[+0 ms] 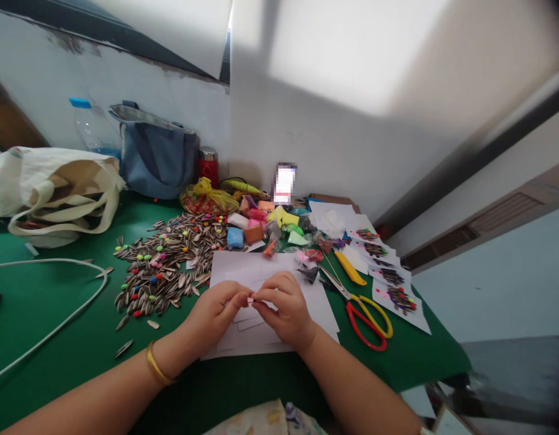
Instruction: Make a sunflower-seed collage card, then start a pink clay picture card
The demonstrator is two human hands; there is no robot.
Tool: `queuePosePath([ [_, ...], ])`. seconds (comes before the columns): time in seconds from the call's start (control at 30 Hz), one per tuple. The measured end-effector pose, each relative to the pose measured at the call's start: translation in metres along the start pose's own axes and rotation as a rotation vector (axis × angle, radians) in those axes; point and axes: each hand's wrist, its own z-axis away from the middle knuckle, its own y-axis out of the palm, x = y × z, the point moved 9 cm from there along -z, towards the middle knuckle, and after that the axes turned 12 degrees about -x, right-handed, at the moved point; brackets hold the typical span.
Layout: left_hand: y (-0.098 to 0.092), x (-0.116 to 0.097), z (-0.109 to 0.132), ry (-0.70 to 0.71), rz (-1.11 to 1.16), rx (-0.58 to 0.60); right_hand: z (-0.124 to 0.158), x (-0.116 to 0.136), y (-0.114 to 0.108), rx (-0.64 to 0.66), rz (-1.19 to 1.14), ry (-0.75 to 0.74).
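Note:
Both hands meet over a stack of white paper (315,296) at the table's front. A small pale pink piece (250,300) is pinched between the fingertips; its kind is too small to tell. My left hand (214,315), with a gold bangle at the wrist, grips it from one side. From the other, my right hand (286,309) has its thumb and fingers closed on it. Left of the paper spreads a large pile of striped sunflower seeds (170,266), some coloured. Behind the paper are several wrapped lumps of coloured clay (253,234).
Red-and-yellow scissors (365,314) and a yellow cutter (350,267) lie to the right, near cards with seeds (399,299). A phone (284,182), red flask (208,166), blue bag (159,160) and cream bag (57,181) stand behind. A white cable (66,323) curves at left.

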Motion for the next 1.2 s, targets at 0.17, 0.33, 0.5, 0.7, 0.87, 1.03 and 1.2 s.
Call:
queuePosePath([
  [0.17, -0.012, 0.013, -0.011, 0.000, -0.234, -0.029, -0.003, -0.028, -0.003, 0.002, 0.082, 0.131],
  [0.33, 0.000, 0.016, -0.008, 0.046, -0.440, 0.116, 0.005, -0.047, 0.018, 0.147, 0.131, 0.215],
  [0.5, 0.008, 0.018, -0.003, 0.040, -0.515, 0.158, 0.011, -0.056, 0.035, 0.228, 0.204, 0.255],
  [0.7, 0.010, 0.020, -0.002, 0.032, -0.537, 0.169, 0.013, -0.058, 0.040, 0.260, 0.284, 0.235],
  [0.87, 0.010, 0.020, -0.002, 0.029, -0.545, 0.185, 0.014, -0.058, 0.043, 0.301, 0.330, 0.218],
  [1.03, 0.011, 0.021, -0.002, 0.023, -0.542, 0.188, 0.015, -0.057, 0.045, 0.312, 0.336, 0.197],
  [1.2, 0.011, 0.020, -0.001, 0.029, -0.527, 0.181, 0.015, -0.057, 0.037, 0.256, 0.295, 0.195],
])
